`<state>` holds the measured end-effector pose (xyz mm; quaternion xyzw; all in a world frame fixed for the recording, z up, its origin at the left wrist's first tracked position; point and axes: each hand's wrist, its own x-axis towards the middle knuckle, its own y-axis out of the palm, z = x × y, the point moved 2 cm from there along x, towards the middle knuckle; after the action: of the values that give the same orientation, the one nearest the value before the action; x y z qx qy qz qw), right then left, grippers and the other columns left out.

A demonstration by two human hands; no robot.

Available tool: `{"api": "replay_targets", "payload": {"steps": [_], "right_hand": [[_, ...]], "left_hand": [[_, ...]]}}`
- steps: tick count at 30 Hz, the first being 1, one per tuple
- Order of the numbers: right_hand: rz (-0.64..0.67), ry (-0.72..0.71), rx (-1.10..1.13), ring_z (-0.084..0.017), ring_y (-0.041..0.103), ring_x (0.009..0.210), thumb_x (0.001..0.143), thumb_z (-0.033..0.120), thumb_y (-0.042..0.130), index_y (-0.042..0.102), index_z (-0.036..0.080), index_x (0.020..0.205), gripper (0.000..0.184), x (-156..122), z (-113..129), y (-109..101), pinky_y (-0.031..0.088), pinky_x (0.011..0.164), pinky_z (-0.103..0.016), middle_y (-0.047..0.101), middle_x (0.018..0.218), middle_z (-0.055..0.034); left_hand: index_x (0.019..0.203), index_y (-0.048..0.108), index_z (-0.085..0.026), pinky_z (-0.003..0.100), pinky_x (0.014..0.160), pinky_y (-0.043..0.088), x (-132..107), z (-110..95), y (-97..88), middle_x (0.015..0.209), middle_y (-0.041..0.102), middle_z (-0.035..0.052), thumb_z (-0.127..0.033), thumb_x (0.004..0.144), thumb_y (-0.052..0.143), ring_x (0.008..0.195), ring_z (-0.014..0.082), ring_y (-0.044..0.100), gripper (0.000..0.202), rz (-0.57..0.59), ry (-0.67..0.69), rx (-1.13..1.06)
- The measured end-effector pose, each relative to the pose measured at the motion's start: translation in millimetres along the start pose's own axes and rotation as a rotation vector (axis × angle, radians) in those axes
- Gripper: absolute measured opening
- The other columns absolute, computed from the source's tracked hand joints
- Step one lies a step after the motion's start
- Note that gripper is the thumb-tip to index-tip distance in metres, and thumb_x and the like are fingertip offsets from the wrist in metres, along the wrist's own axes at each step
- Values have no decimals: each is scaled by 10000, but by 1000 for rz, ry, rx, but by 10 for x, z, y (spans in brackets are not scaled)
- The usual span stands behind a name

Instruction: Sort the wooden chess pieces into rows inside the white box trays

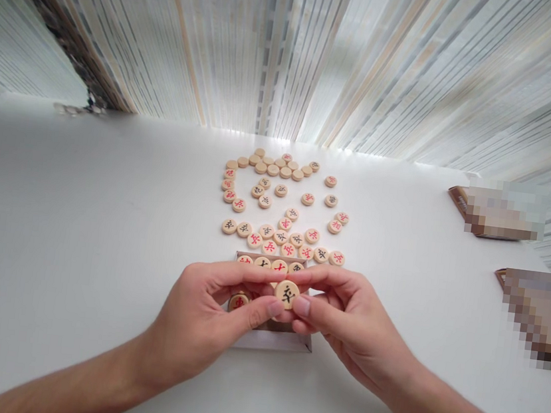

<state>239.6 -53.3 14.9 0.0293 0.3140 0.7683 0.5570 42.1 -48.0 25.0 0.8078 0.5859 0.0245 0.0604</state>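
My left hand (204, 315) and my right hand (348, 326) meet above a small open box (269, 340) on the white table (77, 222). Together they pinch one round wooden game piece (287, 294) with a black character on its face, thumbs below and forefingers above. More round pieces lie in the box, partly hidden under my hands: a row at its far edge (271, 264) and one with a red mark (238, 301). Beyond the box, several loose wooden pieces (283, 207) with red or black characters lie spread on the table.
Two brown flat objects, blurred out, lie at the table's right side (500, 217) (543, 313). A striped curtain (294, 55) hangs behind the table's far edge. A small dark clutter (74, 108) sits at the far left corner.
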Motion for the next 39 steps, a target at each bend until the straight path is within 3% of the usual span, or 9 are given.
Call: {"api": "replay_targets", "payload": {"steps": [4,10,17,23,31,35,39], "right_hand": [[6,26,2,-111,826,699,788,166,979,866,217,1061,300,5,-29,-19,650,664,-115,871,849,-33],[29,19,10,-129,813,649,702,66,1002,842,173,977,336,6,2,32,632,626,-126,842,708,-43],[1,26,21,-135,779,579,586,27,1039,782,165,844,389,6,6,33,646,577,-170,820,691,-16],[39,4,46,-107,774,590,660,42,1013,789,160,780,280,3,14,85,638,583,-131,835,705,-23],[86,-41,-3,-117,788,619,813,189,960,823,143,840,147,3,40,76,661,616,-161,835,740,-49],[114,-54,-21,-126,797,640,918,293,883,825,129,897,175,0,42,66,672,633,-186,837,765,-70],[126,21,48,-135,798,645,760,172,992,785,145,893,248,-20,31,96,675,642,-202,841,769,-46]], "left_hand": [[1062,895,-291,246,760,729,23,-10,2,831,868,-13,-114,877,862,760,187,857,258,2,-5,-113],[1087,890,-339,130,735,670,30,-60,-32,859,880,-47,-43,866,851,745,123,840,371,26,178,100],[1245,832,-267,226,760,658,15,-99,-31,983,877,26,-14,946,749,811,152,820,400,177,399,341],[1221,792,-171,218,759,639,1,-106,-6,952,860,43,9,894,797,821,145,798,373,178,532,407],[1211,814,-254,254,724,629,-2,-78,-19,944,862,19,-116,942,815,780,159,793,302,145,455,348],[1217,830,-303,256,767,641,-14,-65,-42,969,875,13,-120,927,835,832,174,818,343,118,440,321],[1221,838,-339,287,731,655,-15,-74,-38,927,875,14,-152,909,858,763,190,814,365,118,405,264]]}}
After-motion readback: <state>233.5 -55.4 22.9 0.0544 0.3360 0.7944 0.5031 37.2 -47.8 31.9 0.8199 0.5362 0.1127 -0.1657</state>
